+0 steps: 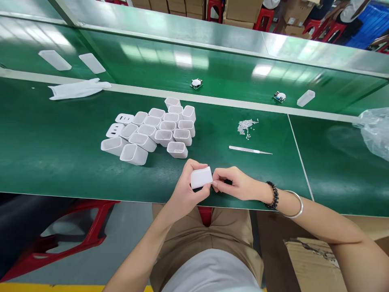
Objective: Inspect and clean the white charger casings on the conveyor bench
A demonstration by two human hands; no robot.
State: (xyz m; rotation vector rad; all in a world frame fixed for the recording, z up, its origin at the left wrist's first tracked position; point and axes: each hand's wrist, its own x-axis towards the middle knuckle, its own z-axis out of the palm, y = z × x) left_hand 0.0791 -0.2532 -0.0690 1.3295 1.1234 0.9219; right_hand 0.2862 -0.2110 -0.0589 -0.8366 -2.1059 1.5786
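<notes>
Left hand [187, 187] pinching a white box [201, 177] near the green table's front edge [136, 198], right hand [235, 182] with fingertips pressed together beside it, anything held unclear, room between white cups [148, 130] and tweezers [251, 150]

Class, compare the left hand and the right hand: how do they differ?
The left hand grips the white case between thumb and fingers; the right hand has its fingertips together at the case's edge, and whether they hold anything is unclear. The right hand wears beads and a bangle at its wrist; the left hand wears neither. Both are gloveless.
</notes>
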